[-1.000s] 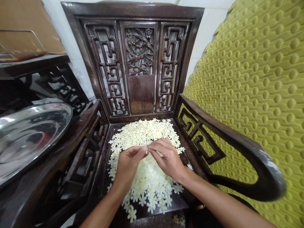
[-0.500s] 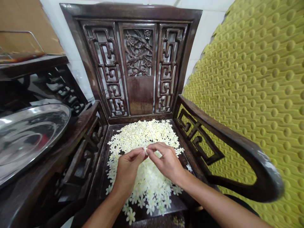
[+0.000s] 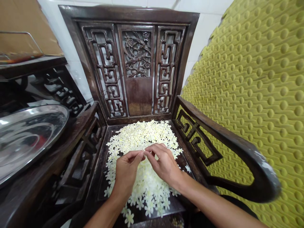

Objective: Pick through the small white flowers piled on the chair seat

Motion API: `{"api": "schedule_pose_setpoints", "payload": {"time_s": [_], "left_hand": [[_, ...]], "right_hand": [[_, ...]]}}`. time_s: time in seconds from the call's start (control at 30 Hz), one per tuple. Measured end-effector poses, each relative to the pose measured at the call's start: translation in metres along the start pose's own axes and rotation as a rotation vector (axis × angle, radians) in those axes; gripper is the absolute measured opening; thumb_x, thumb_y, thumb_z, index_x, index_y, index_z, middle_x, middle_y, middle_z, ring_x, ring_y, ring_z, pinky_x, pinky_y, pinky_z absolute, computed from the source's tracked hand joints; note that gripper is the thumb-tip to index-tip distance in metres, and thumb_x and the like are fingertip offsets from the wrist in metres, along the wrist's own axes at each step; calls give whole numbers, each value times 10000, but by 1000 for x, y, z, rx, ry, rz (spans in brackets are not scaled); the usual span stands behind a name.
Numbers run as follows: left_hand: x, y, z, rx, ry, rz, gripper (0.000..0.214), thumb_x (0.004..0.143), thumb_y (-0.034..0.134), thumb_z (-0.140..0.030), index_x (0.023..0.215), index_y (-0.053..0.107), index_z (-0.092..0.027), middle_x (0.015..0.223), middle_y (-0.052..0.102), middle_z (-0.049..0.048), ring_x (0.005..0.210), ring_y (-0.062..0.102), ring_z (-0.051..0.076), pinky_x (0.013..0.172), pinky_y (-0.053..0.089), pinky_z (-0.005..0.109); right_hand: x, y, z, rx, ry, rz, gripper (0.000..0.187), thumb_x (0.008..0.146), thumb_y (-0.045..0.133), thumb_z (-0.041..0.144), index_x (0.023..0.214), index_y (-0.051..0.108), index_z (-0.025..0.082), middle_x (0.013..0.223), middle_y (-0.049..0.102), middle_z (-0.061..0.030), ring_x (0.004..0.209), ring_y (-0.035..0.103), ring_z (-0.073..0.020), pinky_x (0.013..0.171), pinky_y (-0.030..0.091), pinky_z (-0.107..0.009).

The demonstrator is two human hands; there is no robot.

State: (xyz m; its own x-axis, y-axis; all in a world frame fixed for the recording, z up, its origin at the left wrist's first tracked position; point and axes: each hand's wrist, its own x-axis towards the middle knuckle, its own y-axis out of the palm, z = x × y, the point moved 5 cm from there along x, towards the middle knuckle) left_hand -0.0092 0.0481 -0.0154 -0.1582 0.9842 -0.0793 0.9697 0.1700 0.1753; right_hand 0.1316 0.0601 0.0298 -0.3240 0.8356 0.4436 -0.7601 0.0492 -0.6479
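My left hand (image 3: 127, 166) and my right hand (image 3: 163, 161) meet fingertip to fingertip over the middle of a heap of small white flowers (image 3: 144, 134). Both are closed in a pinch. Between the touching tips shows only a sliver of a white flower (image 3: 143, 150), mostly covered by thumbs and fingers. The heap has pale yellow tints and spreads over the dark wooden chair seat (image 3: 101, 177), thick at the back and looser toward the front edge. One single flower (image 3: 129, 218) lies at the front, another (image 3: 187, 168) by the right side.
A carved chair back (image 3: 140, 91) rises behind the heap. Armrests flank the seat, the right one (image 3: 228, 139) curving toward me. At left a shiny round metal tray (image 3: 54, 126) stands beside the left armrest (image 3: 80, 126). A yellow-green bumpy mat (image 3: 249, 79) stands at right.
The white flower between the fingertips showed more plainly before; now the fingers cover most of it. Both hands stay together in nearly the same place. The view has shifted slightly.
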Motion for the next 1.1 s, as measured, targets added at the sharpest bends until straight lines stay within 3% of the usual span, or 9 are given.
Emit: {"api": "schedule_pose_setpoints", "payload": {"time_s": [0.3, 0.77, 1.1], "left_hand": [[-4, 3, 2, -80, 53, 56, 162, 803, 742, -317, 842, 788, -167, 930, 721, 50, 921, 657, 207, 854, 573, 343], [-5, 4, 3, -34, 37, 51, 137, 783, 757, -290, 832, 782, -165, 872, 737, 49, 863, 687, 201, 874, 571, 351], [-5, 6, -1, -108, 48, 73, 132, 816, 732, -282, 849, 765, -158, 909, 713, 40, 882, 676, 193, 905, 574, 378]], "right_hand": [[1, 5, -6, 86, 17, 36, 145, 981, 551, 245, 957, 692, 225, 911, 732, -50, 860, 664, -209, 814, 482, -349], [-2, 5, -7, -10, -45, 4, 179, 993, 493, 223, 895, 642, 210, 820, 692, -40, 782, 611, -196, 820, 425, -362], [2, -2, -7, 128, -44, 10, 161, 983, 539, 238, 934, 692, 230, 889, 746, -30, 840, 666, -193, 850, 433, -366]]}}
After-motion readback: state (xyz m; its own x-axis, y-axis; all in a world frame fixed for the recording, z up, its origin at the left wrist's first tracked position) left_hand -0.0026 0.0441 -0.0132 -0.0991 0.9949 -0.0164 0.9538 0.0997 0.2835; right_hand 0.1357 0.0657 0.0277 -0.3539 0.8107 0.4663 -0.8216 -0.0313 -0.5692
